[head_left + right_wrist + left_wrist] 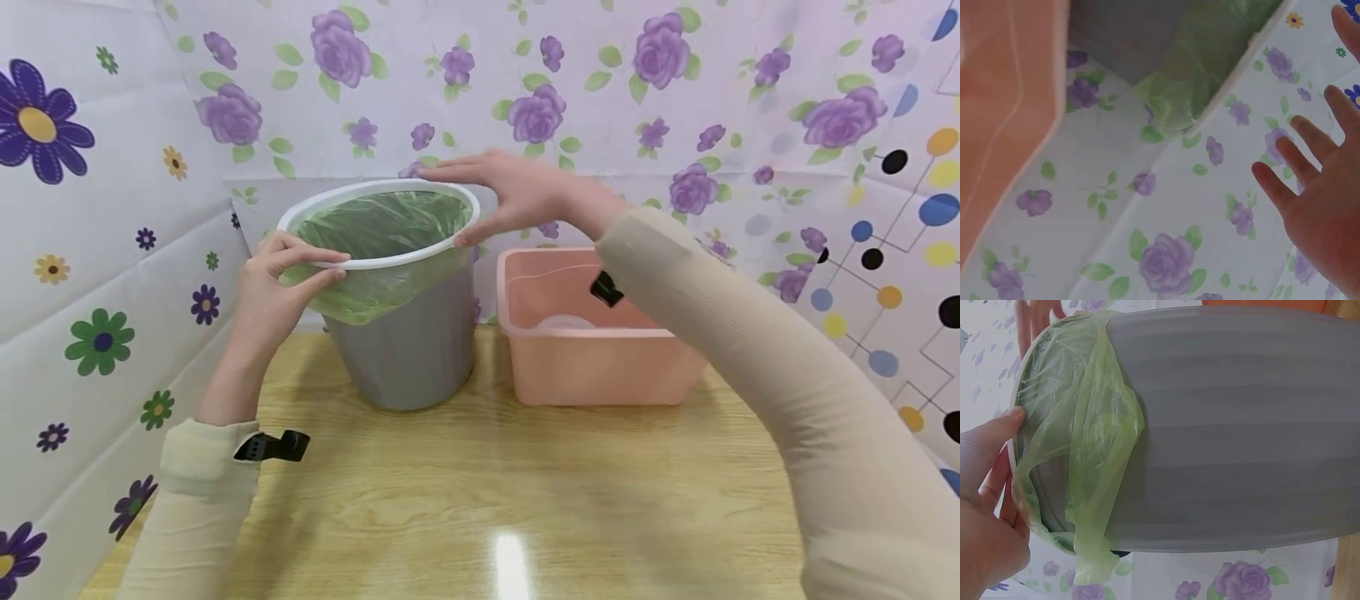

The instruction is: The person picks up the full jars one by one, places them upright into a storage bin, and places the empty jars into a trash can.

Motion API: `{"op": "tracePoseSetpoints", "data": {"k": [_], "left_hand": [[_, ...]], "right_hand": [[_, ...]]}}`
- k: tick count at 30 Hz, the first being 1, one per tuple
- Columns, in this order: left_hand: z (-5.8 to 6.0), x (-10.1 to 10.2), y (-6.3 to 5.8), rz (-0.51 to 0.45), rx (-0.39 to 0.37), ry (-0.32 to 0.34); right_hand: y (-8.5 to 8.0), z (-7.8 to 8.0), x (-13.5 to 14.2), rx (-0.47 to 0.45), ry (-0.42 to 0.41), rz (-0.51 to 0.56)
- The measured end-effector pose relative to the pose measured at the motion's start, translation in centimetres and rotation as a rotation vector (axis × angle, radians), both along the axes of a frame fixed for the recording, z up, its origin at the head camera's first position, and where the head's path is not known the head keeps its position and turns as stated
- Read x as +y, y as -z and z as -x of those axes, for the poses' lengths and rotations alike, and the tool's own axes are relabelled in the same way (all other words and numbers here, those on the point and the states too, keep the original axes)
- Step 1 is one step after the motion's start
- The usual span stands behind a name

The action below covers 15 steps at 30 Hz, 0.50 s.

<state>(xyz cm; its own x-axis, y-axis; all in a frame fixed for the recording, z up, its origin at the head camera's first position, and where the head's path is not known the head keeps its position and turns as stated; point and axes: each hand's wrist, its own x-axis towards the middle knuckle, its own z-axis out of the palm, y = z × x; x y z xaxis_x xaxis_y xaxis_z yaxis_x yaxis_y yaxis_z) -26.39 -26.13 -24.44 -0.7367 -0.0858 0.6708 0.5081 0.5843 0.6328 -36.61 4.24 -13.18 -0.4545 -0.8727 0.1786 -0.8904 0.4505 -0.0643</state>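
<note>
A grey trash can (pixel 408 358) with a white rim ring (pixel 397 257) stands on the wooden table. Its thin green trash bag (pixel 360 296) lines the inside and hangs over the outside below the rim. My left hand (pixel 273 279) pinches the rim at the near left; in the left wrist view the thumb (pixel 1004 425) lies on the outer side, with the other fingers partly hidden behind the rim. At the right side of the rim is my right hand (pixel 517 192), fingers extended. In the right wrist view its fingers (pixel 1313 140) are spread and hold nothing.
A pink rectangular tub (pixel 600 367) stands just right of the trash can, under the right forearm, with a clear item (pixel 564 322) inside. Floral sheets (pixel 540 117) hang behind and at the sides. Wooden tabletop (pixel 450 483) lies in front.
</note>
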Motion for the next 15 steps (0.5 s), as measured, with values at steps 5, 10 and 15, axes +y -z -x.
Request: {"op": "tracePoseSetpoints", "data": {"k": [5,10,15], "left_hand": [[-0.5,0.0,0.2,0.028,0.018,-0.012],[-1.7,-0.7,0.3,0.108,0.085,-0.004],[-2.8,-0.2,1.0,0.223,0.258,0.01]], "right_hand": [[3.1,-2.5,3.6,0.066,0.03,0.067],[6.5,-5.8,6.4,0.067,0.061,0.141],[9.4,-8.2,8.8,0.079,0.09,0.176]]}}
